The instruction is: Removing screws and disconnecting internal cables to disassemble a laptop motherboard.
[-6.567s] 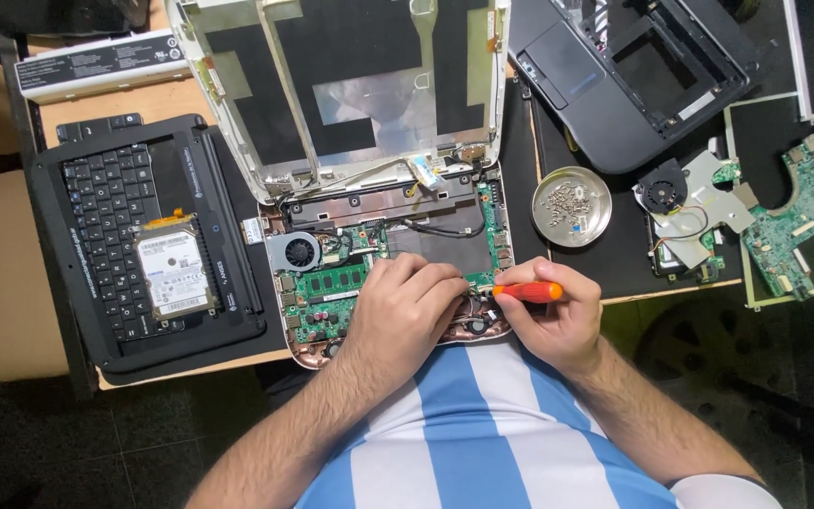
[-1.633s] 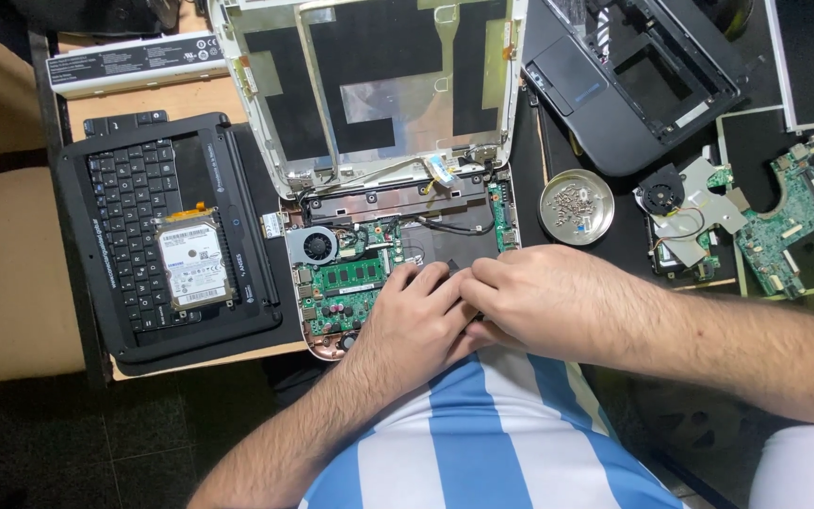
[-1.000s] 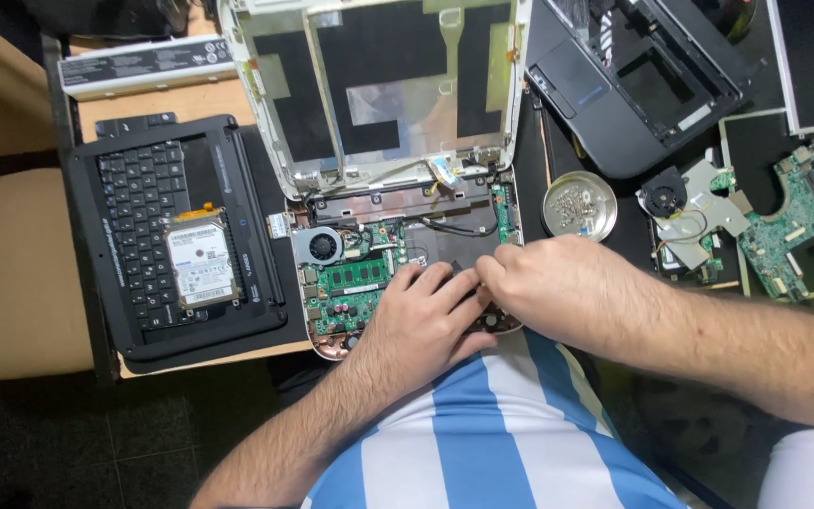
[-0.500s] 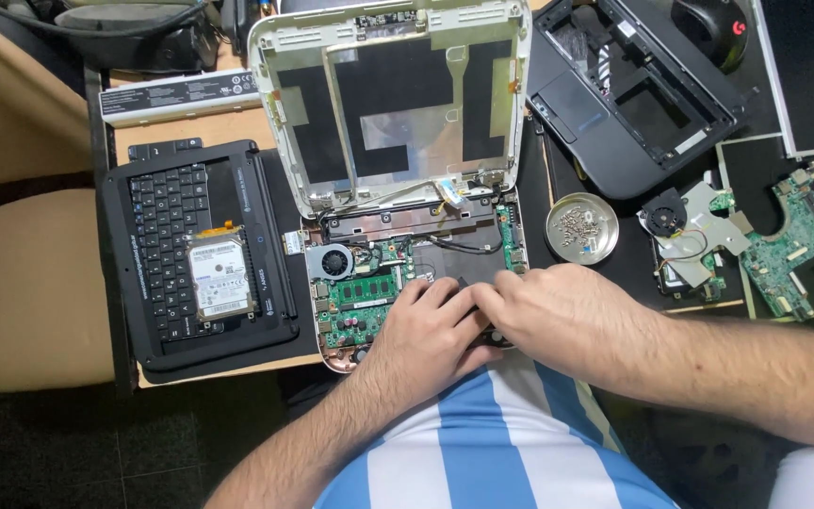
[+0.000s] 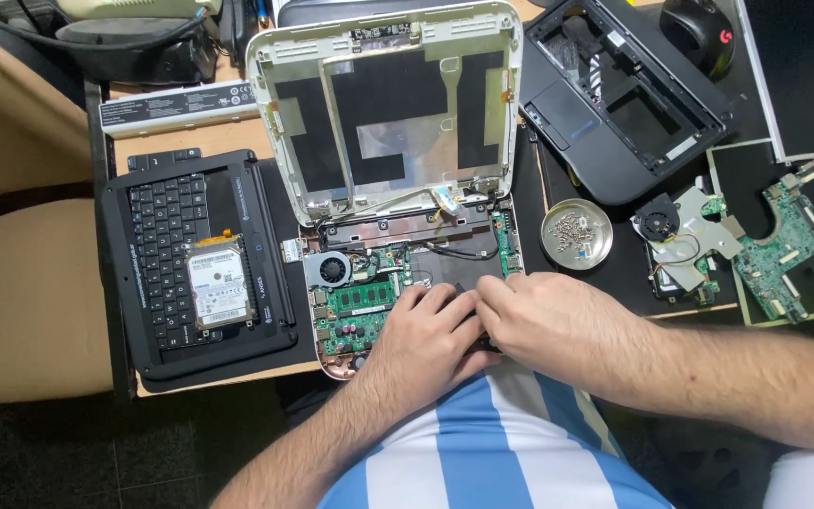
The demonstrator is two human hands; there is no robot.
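Observation:
A dismantled small laptop lies in front of me, its white lid shell (image 5: 383, 104) tipped back and its base (image 5: 407, 269) open, with a green circuit board (image 5: 355, 311) and a round fan (image 5: 332, 269) exposed. My left hand (image 5: 426, 339) lies over the lower middle of the base. My right hand (image 5: 558, 325) is pressed against it from the right. The fingertips of both hands meet on a small black part (image 5: 468, 300) inside the base. Whether they grip it or only press on it is hidden by the fingers.
A black keyboard panel (image 5: 157, 236) with a silver hard drive (image 5: 219, 292) on it lies at the left, a grey battery bar (image 5: 176, 106) behind it. At the right are a metal dish of screws (image 5: 577, 234), a fan with heat sink (image 5: 685, 226), another green board (image 5: 784, 250) and a black laptop shell (image 5: 624, 94).
The orange screwdriver that my right hand held 6.6 s ago is out of sight. My right hand has moved left against my left hand. The view has drifted, showing more of the desk.

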